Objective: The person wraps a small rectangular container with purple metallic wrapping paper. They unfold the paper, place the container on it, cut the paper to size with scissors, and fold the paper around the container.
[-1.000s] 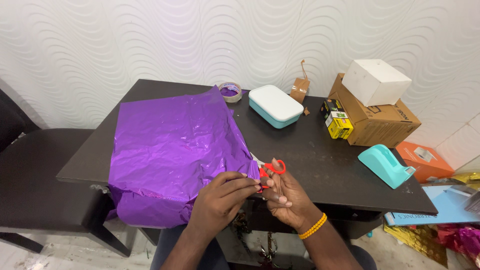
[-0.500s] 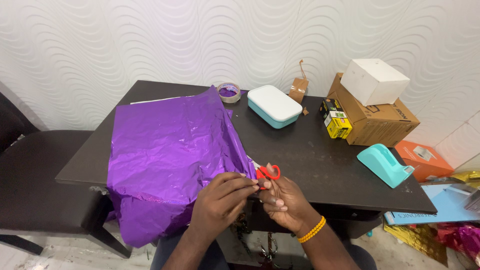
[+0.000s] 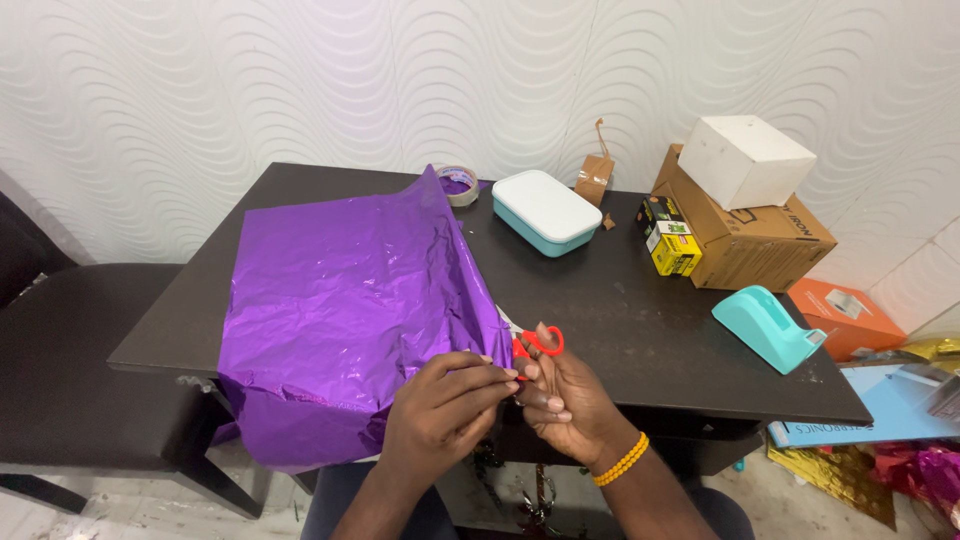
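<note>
Two hands are meeting at the near edge of the dark tabletop (image 3: 640, 320), seen from the head camera. The left hand (image 3: 440, 410) is pinching the near right corner of a crinkled purple foil sheet (image 3: 340, 300), its fingers closed together on the foil's edge. The right hand (image 3: 565, 405), wearing a yellow bead bracelet (image 3: 622, 460), is gripping red-handled scissors (image 3: 535, 347), with fingers clamped through the loops; the blades are hidden behind the foil, so whether they are parted cannot be told. From the right hand the foil is lying toward ten o'clock, spreading across the left half of the tabletop and drooping over the near edge, and its right edge is running up toward twelve o'clock. The scissors are pointing along that edge, touching the sheet just beside the left hand's fingertips. At twelve o'clock a tape roll (image 3: 458, 184) and a teal lidded box (image 3: 546, 211) are sitting; at three o'clock a teal tape dispenser (image 3: 768, 328) is resting.
</note>
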